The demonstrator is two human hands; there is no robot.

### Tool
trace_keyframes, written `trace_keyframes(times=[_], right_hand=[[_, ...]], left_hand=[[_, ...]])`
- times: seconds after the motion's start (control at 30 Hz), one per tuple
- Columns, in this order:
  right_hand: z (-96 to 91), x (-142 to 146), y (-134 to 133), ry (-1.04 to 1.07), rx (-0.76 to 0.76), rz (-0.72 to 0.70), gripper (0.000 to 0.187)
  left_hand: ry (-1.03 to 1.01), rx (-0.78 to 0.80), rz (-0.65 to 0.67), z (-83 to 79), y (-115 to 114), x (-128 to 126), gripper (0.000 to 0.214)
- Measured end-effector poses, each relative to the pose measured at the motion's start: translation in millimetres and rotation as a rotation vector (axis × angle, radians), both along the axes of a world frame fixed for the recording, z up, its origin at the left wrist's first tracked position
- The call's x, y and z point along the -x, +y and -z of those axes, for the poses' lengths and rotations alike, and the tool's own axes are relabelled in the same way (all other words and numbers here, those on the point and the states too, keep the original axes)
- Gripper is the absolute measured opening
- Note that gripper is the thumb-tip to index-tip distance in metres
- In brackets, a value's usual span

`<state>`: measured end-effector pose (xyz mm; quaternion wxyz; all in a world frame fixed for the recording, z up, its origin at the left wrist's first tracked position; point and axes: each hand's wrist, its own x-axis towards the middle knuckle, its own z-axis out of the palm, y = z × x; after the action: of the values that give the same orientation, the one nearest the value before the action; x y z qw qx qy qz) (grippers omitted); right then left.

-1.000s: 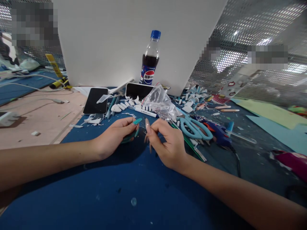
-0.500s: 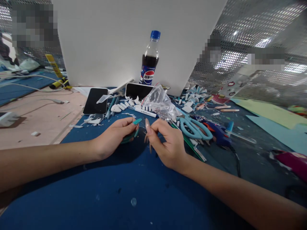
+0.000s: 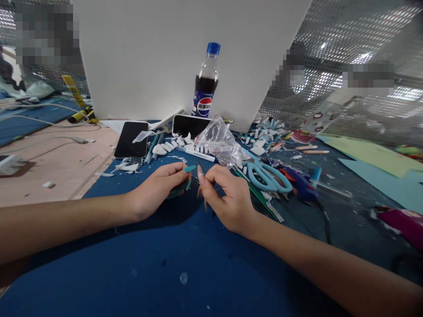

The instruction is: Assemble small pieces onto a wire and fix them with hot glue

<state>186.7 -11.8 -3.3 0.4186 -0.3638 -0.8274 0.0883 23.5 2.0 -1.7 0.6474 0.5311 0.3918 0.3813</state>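
My left hand (image 3: 161, 185) is closed, its long teal thumbnail pointing right. Beneath its fingers shows part of a dark green, rounded thing (image 3: 177, 192), mostly hidden by the hand. Close by on the right, my right hand (image 3: 228, 196) is pinched, thumb against forefinger, with long beige nails. A very thin, pale strand (image 3: 195, 177) seems to run between the two hands; whether it is thread or wire I cannot tell. Both hands are raised over the blue tabletop (image 3: 158, 264), their fingertips a small gap apart.
Behind the hands lie a clear plastic bag (image 3: 221, 141), a white marker (image 3: 200, 154), two phones (image 3: 131, 140) and white scraps. A cola bottle (image 3: 206, 83) stands before a white board (image 3: 139, 57). To the right are blue scissors (image 3: 267, 176), a glue gun (image 3: 302, 185) and coloured paper (image 3: 383, 180).
My right hand has shifted slightly left, bringing its fingertips nearer to my left thumb. My left hand stays almost in place.
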Motion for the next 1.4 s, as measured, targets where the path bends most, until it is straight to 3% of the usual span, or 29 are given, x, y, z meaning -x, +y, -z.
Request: trace_keyframes(times=[0.6, 0.7, 0.87, 0.97, 1.13, 1.23, 1.4], right_hand=[[-3.8, 0.3, 0.3, -0.085, 0.053, -0.046, 0.028], [-4.7, 0.3, 0.2, -0.082, 0.074, -0.065, 0.029], [-4.3, 1.0, 0.3, -0.073, 0.13, -0.063, 0.031], [-4.4, 1.8, 0.1, -0.053, 0.141, -0.066, 0.035], [-3.7, 1.7, -0.2, -0.034, 0.169, -0.035, 0.036], [-1.8, 1.2, 1.0, -0.023, 0.213, -0.013, 0.038], [-0.6, 0.8, 2.6, 0.012, 0.265, 0.011, 0.036]], left_hand=[[0.051, -0.069, 0.043, -1.6, -1.6, 2.7, 0.019], [0.147, -0.252, 0.017, -2.2, -1.5, 5.3, 0.022], [0.509, -0.915, -0.166, -2.8, -1.5, 14.5, 0.02], [0.579, -1.149, -0.242, -1.7, 0.1, 17.7, 0.019], [0.608, -1.297, -0.385, -1.2, 6.8, 19.4, 0.021], [0.584, -1.293, -0.453, -1.1, 9.4, 20.8, 0.022], [0.542, -1.311, -0.419, 0.3, 7.9, 21.6, 0.023]])
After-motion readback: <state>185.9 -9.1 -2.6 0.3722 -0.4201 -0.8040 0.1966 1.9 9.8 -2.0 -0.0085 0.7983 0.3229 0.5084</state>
